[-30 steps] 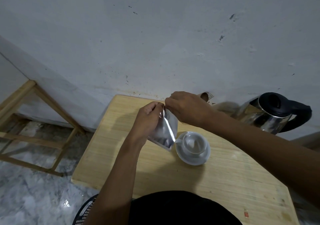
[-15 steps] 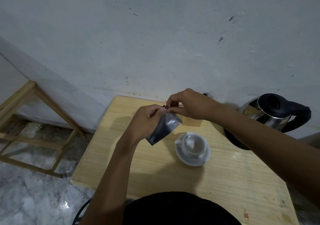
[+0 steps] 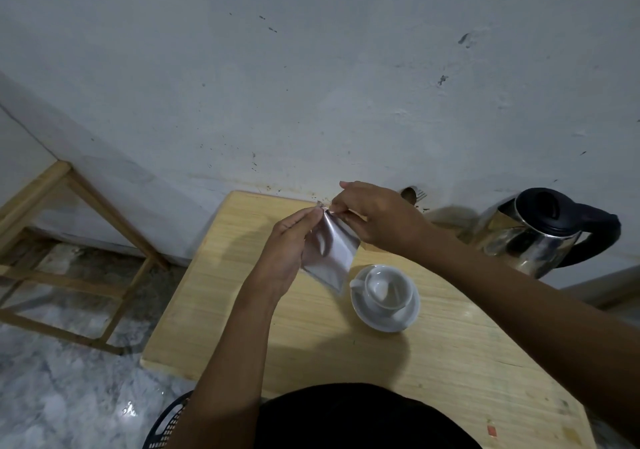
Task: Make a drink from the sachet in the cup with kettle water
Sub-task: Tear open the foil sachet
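A silver foil sachet (image 3: 330, 253) hangs in the air above the wooden table (image 3: 311, 341), just left of the cup. My left hand (image 3: 289, 253) pinches its top left corner and my right hand (image 3: 375, 218) pinches the top edge beside it. The white cup (image 3: 388, 287) stands on a white saucer (image 3: 405, 320) on the table and looks empty. A steel kettle (image 3: 530, 240) with a black lid and handle stands at the back right by the wall.
A small wooden-handled fork (image 3: 412, 195) lies at the table's far edge behind my right hand. A wooden frame (image 3: 104, 213) stands on the marble floor to the left. A black perforated basket (image 3: 166, 424) sits low by my body.
My hands have shifted slightly on the sachet's top edge, and the sachet has swung and turned, showing its bright side again. Cup and kettle have stayed put.
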Tool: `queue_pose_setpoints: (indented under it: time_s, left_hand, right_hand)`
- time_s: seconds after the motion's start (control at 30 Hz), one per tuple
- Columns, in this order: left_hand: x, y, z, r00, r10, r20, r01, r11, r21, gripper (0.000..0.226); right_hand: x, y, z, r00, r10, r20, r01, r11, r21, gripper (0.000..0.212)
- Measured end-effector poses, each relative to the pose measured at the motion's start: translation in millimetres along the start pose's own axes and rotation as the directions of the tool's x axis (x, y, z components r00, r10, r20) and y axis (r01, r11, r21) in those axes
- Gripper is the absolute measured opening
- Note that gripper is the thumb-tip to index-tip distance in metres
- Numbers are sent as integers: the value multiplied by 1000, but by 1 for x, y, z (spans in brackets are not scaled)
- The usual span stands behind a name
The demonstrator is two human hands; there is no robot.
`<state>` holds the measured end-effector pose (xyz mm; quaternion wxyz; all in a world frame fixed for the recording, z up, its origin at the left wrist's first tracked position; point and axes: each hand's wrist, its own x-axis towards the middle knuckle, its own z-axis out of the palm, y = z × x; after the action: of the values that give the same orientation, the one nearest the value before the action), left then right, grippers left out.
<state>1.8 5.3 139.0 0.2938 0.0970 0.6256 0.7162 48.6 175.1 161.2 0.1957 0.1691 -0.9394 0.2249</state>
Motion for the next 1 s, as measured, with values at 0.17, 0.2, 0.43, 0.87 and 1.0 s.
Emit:
queue_pose_setpoints:
  time_s: [0.17,0.2,0.43,0.87,1.0]
  left_hand:
    - [2,9,-13,996,30,82,-55,943,328,33]
    - [3,11,-16,994,20,110,-56,939,339,37]
    - [8,19,-20,985,110,132,-153,911,384,17]
    - [13,11,-16,980,158,122,-195,885,423,20]
    - [12,7,-16,990,133,40,-139,939,314,20]
  right_hand:
    - [3,3,-5,997,64,52,-64,998,4,8]
    - [4,2,-6,996,71,51,-72,997,15,9]
    - [13,-3,-12,967,212,142,-230,965,122,15]
    - [14,-2,-14,947,243,210,-273,954,125,12]
    - [9,3,3,998,60,31,-61,998,20,11]
